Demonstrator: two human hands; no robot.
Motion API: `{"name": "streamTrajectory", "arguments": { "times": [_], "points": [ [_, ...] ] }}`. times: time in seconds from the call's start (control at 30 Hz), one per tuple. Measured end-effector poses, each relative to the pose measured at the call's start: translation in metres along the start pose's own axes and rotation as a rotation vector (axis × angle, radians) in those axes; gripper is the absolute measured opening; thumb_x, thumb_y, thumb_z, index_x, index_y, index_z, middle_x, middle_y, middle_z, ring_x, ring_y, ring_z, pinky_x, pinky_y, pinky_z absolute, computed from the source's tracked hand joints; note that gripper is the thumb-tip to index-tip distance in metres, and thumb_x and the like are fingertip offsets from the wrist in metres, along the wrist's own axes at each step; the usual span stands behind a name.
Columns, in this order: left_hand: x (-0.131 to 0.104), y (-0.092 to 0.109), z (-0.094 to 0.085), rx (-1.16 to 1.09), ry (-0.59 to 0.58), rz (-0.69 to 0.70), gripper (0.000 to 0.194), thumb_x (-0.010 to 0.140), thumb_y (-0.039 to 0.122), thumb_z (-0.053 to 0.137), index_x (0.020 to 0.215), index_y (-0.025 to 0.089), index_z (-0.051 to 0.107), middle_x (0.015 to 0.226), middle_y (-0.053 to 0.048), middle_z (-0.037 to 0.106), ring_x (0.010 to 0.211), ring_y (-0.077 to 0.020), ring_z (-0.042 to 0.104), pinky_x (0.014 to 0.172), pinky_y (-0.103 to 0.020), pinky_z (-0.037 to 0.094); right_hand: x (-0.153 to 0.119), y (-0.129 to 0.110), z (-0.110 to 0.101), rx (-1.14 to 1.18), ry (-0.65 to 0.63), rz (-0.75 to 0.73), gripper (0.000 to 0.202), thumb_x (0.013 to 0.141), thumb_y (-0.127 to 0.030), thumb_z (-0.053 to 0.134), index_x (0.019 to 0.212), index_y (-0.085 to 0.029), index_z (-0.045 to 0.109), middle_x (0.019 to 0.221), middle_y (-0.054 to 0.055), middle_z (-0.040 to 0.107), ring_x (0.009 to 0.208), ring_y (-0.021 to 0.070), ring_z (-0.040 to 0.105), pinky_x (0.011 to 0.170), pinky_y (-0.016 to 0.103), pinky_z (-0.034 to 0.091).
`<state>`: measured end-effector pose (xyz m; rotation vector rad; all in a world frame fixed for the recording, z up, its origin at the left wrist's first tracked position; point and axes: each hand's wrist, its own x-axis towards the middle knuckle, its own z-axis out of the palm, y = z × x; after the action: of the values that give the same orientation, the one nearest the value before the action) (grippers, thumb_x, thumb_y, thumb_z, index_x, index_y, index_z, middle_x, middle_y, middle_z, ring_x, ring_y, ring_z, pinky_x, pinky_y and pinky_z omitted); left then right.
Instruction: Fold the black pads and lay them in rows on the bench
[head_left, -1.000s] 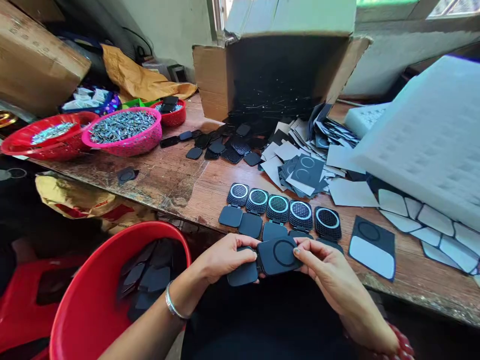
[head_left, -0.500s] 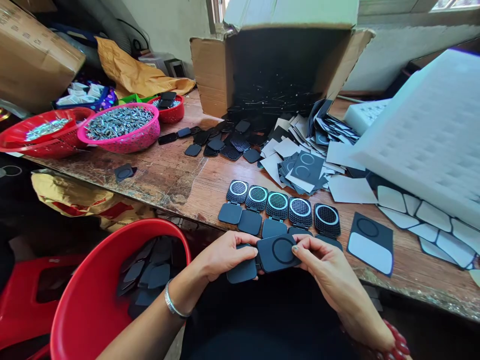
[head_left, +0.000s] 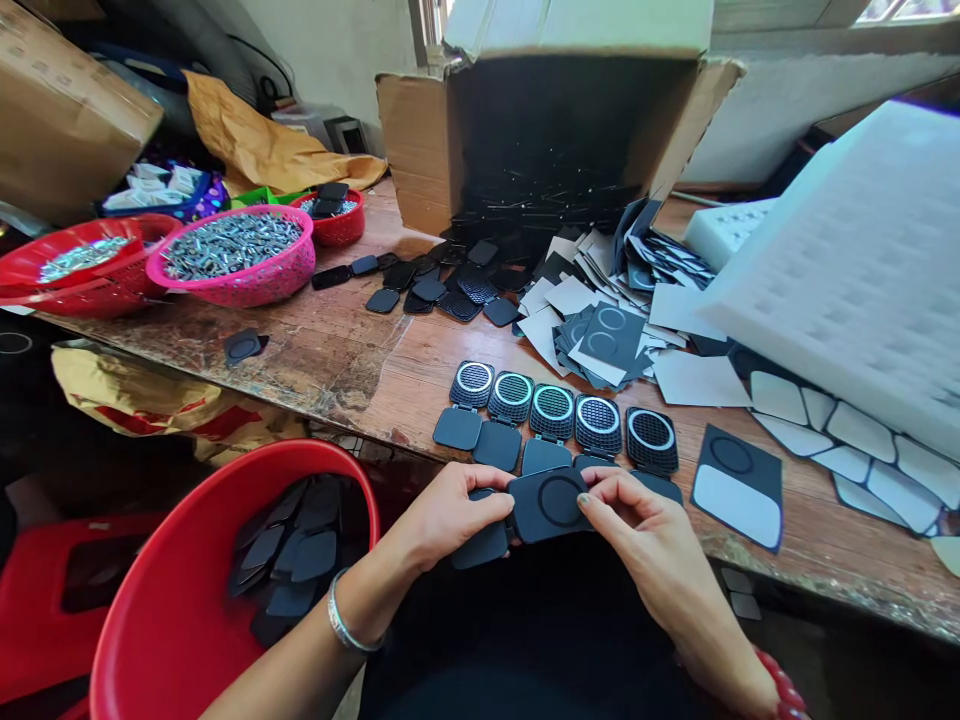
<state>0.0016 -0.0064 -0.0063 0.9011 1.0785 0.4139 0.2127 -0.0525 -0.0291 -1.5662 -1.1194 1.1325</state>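
Note:
Low over the table's front edge I hold a black hinged folding charger (head_left: 529,515), with a ring outline on its right panel. My left hand (head_left: 454,510) grips it around the hinge and left panel, thumb on top. At the right panel's far edge, my right hand (head_left: 637,515) pinches with thumb and fingertips. Just beyond stands a row of several similar hinged units (head_left: 553,410), their grid-patterned halves bearing pale rings. Right of that row lies a dark sheet (head_left: 737,485) with a ring-marked part and a white part.
A red tub (head_left: 142,590) with black pieces stands at my left. A pink basket (head_left: 232,255) of small metal parts sits far left. Behind are loose black pieces (head_left: 427,290), a pile of cards (head_left: 607,340), an open carton (head_left: 416,150) and white foam (head_left: 847,270).
The view has shifted slightly, moving the scene a little left. Both hands still hold the folding charger in nearly the same place; the right fingertips have moved slightly at its edge.

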Motion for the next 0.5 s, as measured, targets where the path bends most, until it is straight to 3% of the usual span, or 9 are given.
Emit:
{"name": "streamTrajectory", "arguments": {
  "times": [0.3,0.5],
  "points": [
    [-0.001,0.0,0.0,0.043,0.021,0.086,0.034,0.07,0.033,0.069,0.097,0.014,0.076,0.07,-0.002,0.071,0.06,-0.0142,0.063,0.058,-0.023,0.052,-0.007,-0.01,0.009,-0.065,0.087,-0.093,0.031,0.075,-0.046,0.071,0.06,-0.02,0.062,0.101,0.012,0.062,0.09,0.023,0.061,0.057,0.024,0.048],
    [-0.004,0.002,0.001,0.081,0.023,0.095,0.035,0.07,0.034,0.069,0.097,0.013,0.076,0.071,-0.003,0.071,0.06,-0.0143,0.063,0.058,-0.023,0.051,-0.008,-0.013,0.012,-0.105,0.088,-0.137,0.033,0.08,-0.046,0.068,0.061,-0.02,0.061,0.1,0.012,0.061,0.085,0.0216,0.06,0.057,0.025,0.05]
  ]
}}
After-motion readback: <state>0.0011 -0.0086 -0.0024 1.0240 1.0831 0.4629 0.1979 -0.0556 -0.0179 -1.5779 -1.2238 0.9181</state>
